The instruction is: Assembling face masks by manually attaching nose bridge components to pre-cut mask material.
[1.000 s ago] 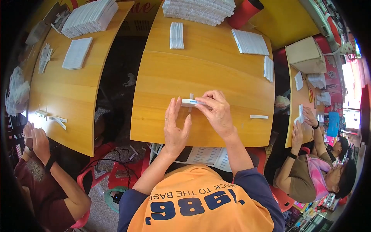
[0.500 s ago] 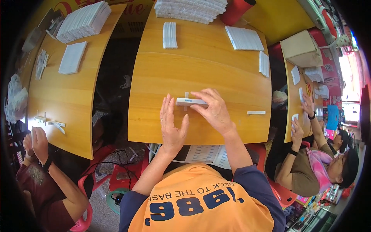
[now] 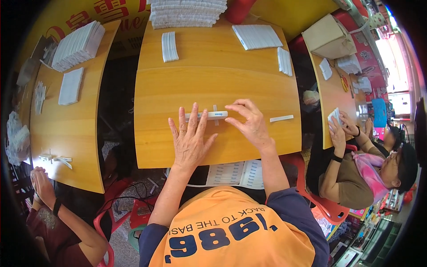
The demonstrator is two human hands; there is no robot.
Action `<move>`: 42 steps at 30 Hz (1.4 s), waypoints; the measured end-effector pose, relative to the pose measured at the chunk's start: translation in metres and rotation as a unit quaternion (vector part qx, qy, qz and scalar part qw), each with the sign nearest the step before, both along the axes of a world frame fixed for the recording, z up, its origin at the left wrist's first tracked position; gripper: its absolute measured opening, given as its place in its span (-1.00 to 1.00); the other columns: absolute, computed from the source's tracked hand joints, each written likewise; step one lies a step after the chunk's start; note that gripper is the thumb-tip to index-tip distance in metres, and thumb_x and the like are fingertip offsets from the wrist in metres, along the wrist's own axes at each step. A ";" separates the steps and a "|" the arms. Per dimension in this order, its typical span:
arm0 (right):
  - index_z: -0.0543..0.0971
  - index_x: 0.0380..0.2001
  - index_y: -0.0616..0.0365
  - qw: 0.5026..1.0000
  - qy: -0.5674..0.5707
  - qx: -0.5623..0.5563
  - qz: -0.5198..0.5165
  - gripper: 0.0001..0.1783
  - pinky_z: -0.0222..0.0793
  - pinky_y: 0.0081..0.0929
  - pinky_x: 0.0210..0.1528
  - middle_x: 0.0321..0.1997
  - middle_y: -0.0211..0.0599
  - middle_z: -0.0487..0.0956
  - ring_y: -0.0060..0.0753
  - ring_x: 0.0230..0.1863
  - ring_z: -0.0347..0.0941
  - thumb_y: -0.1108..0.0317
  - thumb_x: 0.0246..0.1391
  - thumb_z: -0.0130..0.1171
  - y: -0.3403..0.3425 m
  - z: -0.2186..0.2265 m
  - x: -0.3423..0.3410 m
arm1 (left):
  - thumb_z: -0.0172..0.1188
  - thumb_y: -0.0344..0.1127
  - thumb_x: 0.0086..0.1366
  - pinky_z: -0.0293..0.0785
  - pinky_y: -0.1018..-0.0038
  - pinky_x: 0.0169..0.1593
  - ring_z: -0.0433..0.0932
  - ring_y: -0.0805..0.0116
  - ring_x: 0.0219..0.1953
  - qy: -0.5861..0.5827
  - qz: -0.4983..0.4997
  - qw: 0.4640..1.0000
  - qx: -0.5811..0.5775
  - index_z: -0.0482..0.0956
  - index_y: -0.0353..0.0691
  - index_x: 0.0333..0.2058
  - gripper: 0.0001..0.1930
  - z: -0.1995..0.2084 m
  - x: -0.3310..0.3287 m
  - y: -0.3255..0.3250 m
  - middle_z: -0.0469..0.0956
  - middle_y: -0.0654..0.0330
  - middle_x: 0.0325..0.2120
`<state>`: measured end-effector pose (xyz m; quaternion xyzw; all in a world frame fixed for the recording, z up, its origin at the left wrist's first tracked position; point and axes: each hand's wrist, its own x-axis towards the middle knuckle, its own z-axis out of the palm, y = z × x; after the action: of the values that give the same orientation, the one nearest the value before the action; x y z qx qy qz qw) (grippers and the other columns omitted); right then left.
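A long, narrow white folded packet (image 3: 219,115) with blue print lies crosswise on the wooden table in front of me. A short pale strip (image 3: 215,107) runs under it at a right angle, its ends showing on both sides. My left hand (image 3: 190,140) is open, its spread fingers lying over the packet's left part. At the packet's right end, my right hand (image 3: 251,124) is open, with thumb and forefinger apart on either side of that end. To the right lies another thin white strip (image 3: 281,118). Below the table edge, sheets of printed labels (image 3: 226,174) rest at my lap.
At the table's far side are a tall stack of white folded packets (image 3: 187,14), smaller bundles (image 3: 169,46) (image 3: 284,61), a flat row (image 3: 257,37) and a red container (image 3: 240,10). Co-workers sit at tables left (image 3: 95,107) and right (image 3: 327,120), with a cardboard box (image 3: 329,35) on the right one.
The packet has gone from my right hand's grip down onto the table across the pale strip. My left hand has spread over it, and my right thumb and fingers have parted. The view has shifted.
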<state>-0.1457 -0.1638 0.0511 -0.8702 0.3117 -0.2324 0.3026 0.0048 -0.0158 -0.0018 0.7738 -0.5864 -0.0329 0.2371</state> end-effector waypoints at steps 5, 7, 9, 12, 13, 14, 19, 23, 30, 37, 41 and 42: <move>0.67 -0.20 0.13 0.989 -0.020 -0.127 0.076 -0.71 0.47 -0.33 -0.10 -0.19 -0.29 0.51 -0.27 -0.20 0.47 0.39 -0.06 0.42 -0.003 -0.020 0.001 | 0.32 0.06 0.20 -0.46 -0.22 0.43 -0.24 -0.08 0.51 -0.015 -0.003 1.000 -0.005 0.23 -0.03 0.37 -0.18 0.001 -0.005 -0.005 0.00 0.13 0.46; 0.67 -0.19 0.13 0.994 -0.015 -0.101 0.046 -0.71 0.47 -0.34 -0.09 -0.18 -0.28 0.51 -0.25 -0.19 0.48 0.39 -0.05 0.41 0.000 -0.013 -0.002 | 0.31 0.06 0.20 -0.46 -0.22 0.43 -0.23 -0.09 0.51 -0.015 -0.006 1.000 -0.005 0.23 -0.04 0.37 -0.19 0.001 -0.006 -0.008 0.01 0.13 0.46; 0.68 -0.18 0.13 0.997 -0.009 -0.079 0.010 -0.71 0.46 -0.34 -0.08 -0.18 -0.27 0.51 -0.23 -0.19 0.48 0.39 -0.04 0.40 0.002 -0.004 -0.008 | 0.30 0.03 0.22 -0.45 -0.23 0.43 -0.25 -0.08 0.51 -0.022 0.003 1.000 0.003 0.22 -0.05 0.37 -0.20 0.001 -0.005 -0.006 0.00 0.15 0.46; 0.67 -0.12 0.11 0.989 -0.093 -0.066 -0.090 -0.67 0.46 -0.35 -0.04 -0.15 -0.24 0.52 -0.17 -0.16 0.48 0.40 -0.02 0.40 0.002 0.005 -0.037 | 0.31 0.00 0.22 -0.45 -0.22 0.43 -0.28 -0.11 0.51 -0.032 0.007 0.999 0.009 0.15 -0.03 0.40 -0.16 0.002 -0.006 -0.001 -0.07 0.08 0.48; 0.66 -0.09 0.10 0.985 -0.065 -0.082 -0.133 -0.64 0.45 -0.34 -0.02 -0.13 -0.22 0.52 -0.15 -0.13 0.48 0.38 -0.01 0.40 -0.004 -0.002 -0.058 | 0.31 0.00 0.22 -0.45 -0.22 0.43 -0.28 -0.11 0.51 -0.032 -0.001 0.999 0.003 0.15 -0.03 0.40 -0.16 0.002 -0.006 0.000 -0.07 0.08 0.48; 0.65 -0.05 0.08 0.979 -0.039 -0.098 -0.175 -0.61 0.44 -0.33 0.01 -0.11 -0.19 0.52 -0.13 -0.10 0.47 0.37 -0.01 0.40 -0.008 -0.007 -0.079 | 0.32 0.00 0.21 -0.46 -0.22 0.43 -0.29 -0.12 0.51 -0.027 0.007 0.999 -0.027 0.11 -0.03 0.41 -0.14 0.000 -0.007 0.001 -0.12 0.03 0.48; 0.66 -0.11 0.15 0.950 0.098 -0.199 -0.221 -0.65 0.41 -0.27 0.07 -0.08 -0.20 0.52 -0.17 -0.02 0.45 0.31 0.01 0.39 -0.011 -0.023 -0.138 | 0.34 -0.06 0.22 -0.39 -0.16 0.44 -0.26 -0.19 0.50 0.005 0.001 0.988 -0.151 0.07 0.01 0.43 -0.12 -0.004 -0.008 0.002 -0.17 -0.08 0.48; 0.67 -0.17 0.20 0.961 0.038 -0.195 -0.194 -0.73 0.45 -0.30 -0.03 -0.23 -0.30 0.56 -0.22 -0.16 0.50 0.33 0.05 0.36 -0.022 -0.055 -0.149 | 0.31 -0.11 0.25 -0.39 -0.17 0.44 -0.27 -0.18 0.51 -0.006 -0.029 0.983 -0.181 0.10 0.00 0.42 -0.18 -0.002 -0.013 0.011 -0.19 -0.06 0.48; 0.67 -0.31 0.30 0.865 -0.329 0.317 -0.208 -0.85 0.40 -0.65 -0.32 -0.43 -0.40 0.67 -0.65 -0.45 0.54 0.41 0.22 0.24 0.024 0.006 -0.121 | 0.20 -0.38 0.35 0.36 0.32 0.20 0.47 0.16 0.17 0.384 -0.030 0.914 -0.125 0.58 -0.29 0.03 -0.70 0.041 -0.057 0.032 0.53 0.00 0.04; 0.69 -0.28 0.30 0.889 -0.269 0.344 -0.139 -0.83 0.45 -0.69 -0.31 -0.42 -0.39 0.67 -0.64 -0.41 0.55 0.39 0.22 0.24 0.063 0.032 -0.103 | 0.18 -0.32 0.41 0.50 0.55 -0.07 0.62 0.45 -0.20 0.617 -0.072 0.783 -0.038 0.62 -0.39 -0.05 -0.73 0.067 -0.084 0.011 0.69 0.17 -0.25; 0.69 -0.26 0.31 0.902 -0.188 0.371 -0.112 -0.83 0.47 -0.66 -0.28 -0.40 -0.42 0.66 -0.66 -0.36 0.54 0.41 0.22 0.24 0.074 0.038 -0.095 | 0.25 -0.30 0.36 0.50 0.55 -0.13 0.58 0.51 -0.29 0.625 -0.040 0.775 -0.081 0.64 -0.42 -0.10 -0.72 0.071 -0.080 -0.005 0.66 0.21 -0.36; 0.69 -0.26 0.31 0.902 -0.187 0.373 -0.110 -0.83 0.47 -0.66 -0.28 -0.40 -0.42 0.66 -0.66 -0.36 0.54 0.41 0.22 0.24 0.074 0.037 -0.095 | 0.28 -0.30 0.34 0.49 0.56 -0.17 0.56 0.54 -0.33 0.636 -0.041 0.768 -0.072 0.66 -0.41 -0.13 -0.73 0.073 -0.077 -0.006 0.65 0.24 -0.40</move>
<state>-0.2405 -0.0900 0.0881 -0.5946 0.4074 -0.2893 0.6300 -0.0725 -0.0219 0.0710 0.5322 -0.3335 -0.4847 0.6088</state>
